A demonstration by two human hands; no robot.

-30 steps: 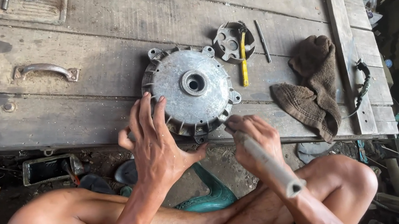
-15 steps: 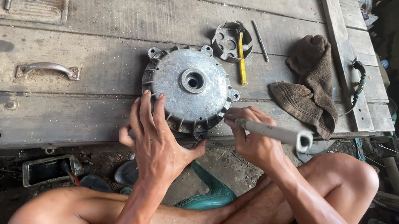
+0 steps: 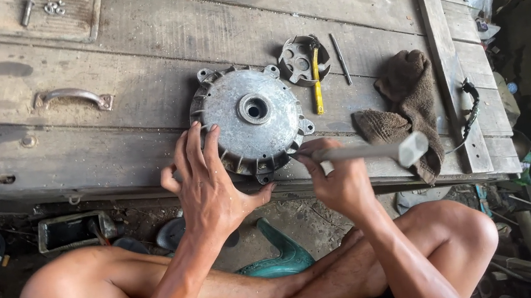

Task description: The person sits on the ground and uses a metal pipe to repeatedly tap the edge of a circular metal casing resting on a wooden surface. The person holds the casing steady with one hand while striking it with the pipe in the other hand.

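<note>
The hub (image 3: 253, 117), a round finned metal casting with a centre bore, lies flat on the table (image 3: 129, 64), just ahead of both hands. Your left hand (image 3: 205, 185) rests on its near left rim, fingers spread wide, steadying it. Your right hand (image 3: 335, 177) is closed around a metal bar (image 3: 376, 150), its near tip at the hub's near right edge. The step in hand appears to be working that edge. Keep the hub pinned flat and the tip seated. Beyond your right hand lie a rag (image 3: 405, 108), a small metal part (image 3: 300, 61) and a yellow tool (image 3: 317, 83).
</note>
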